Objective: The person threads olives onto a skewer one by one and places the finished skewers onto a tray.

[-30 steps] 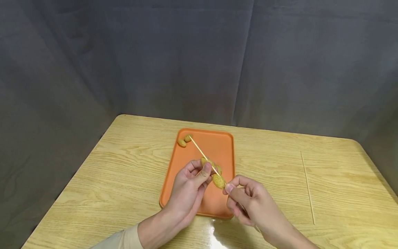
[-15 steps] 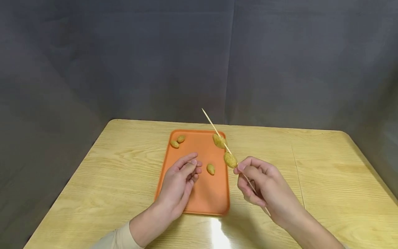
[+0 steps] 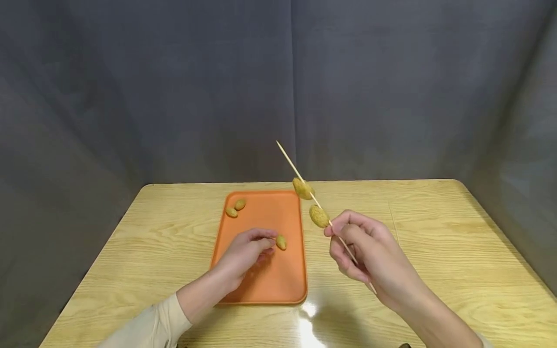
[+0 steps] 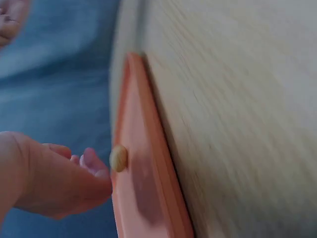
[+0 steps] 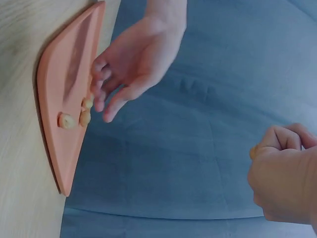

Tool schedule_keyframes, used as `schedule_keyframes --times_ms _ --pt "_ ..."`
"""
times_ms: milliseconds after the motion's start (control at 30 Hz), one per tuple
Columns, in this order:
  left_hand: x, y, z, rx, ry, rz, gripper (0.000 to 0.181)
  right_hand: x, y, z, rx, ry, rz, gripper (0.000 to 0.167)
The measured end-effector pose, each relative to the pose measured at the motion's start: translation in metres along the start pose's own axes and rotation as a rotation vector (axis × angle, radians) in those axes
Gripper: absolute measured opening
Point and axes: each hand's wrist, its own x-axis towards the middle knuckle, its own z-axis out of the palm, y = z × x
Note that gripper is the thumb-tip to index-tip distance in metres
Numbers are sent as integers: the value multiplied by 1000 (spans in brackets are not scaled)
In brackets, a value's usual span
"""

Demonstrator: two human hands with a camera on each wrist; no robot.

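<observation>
In the head view my right hand (image 3: pixel 365 246) pinches a bamboo skewer (image 3: pixel 290 162), held up tilted with its point to the far left. Two small oval yellow-brown pieces (image 3: pixel 319 216) are threaded on it, a gap between them. My left hand (image 3: pixel 243 256) hovers over the orange tray (image 3: pixel 261 292), fingers loosely bent, fingertips beside a loose oval piece (image 3: pixel 281 242). The right wrist view shows those left fingers (image 5: pixel 102 82) spread with nothing between them. My right hand (image 5: pixel 282 173) hides most of the skewer there.
Two more oval pieces (image 3: pixel 235 208) lie in the tray's far left corner. A second thin skewer (image 3: pixel 393 222) lies on the wooden table (image 3: pixel 461 270), partly hidden behind my right hand. A dark grey curtain (image 3: pixel 209 96) stands beyond the table.
My left hand has let go of the threaded pieces and moved to the loose piece on the tray. My right hand has lifted the skewer up and away from the left hand.
</observation>
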Motion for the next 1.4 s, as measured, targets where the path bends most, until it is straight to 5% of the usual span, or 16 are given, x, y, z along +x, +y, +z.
schedule_keyframes --times_ms 133,300,567,1033,1400 --pt "14 -5 6 160 41 31 25 -2 -4 -1 8 9 -15 15" --pt "27 -10 15 373 53 145 23 -4 -8 -3 7 46 -19 16" --pt "41 -17 17 537 86 212 31 -3 -8 -2 5 99 -24 17" --pt "49 -17 16 510 58 135 22 -1 -6 -5 -24 106 -6 17" --pt "42 1 -1 408 128 196 22 4 -2 -5 -44 100 19 16"
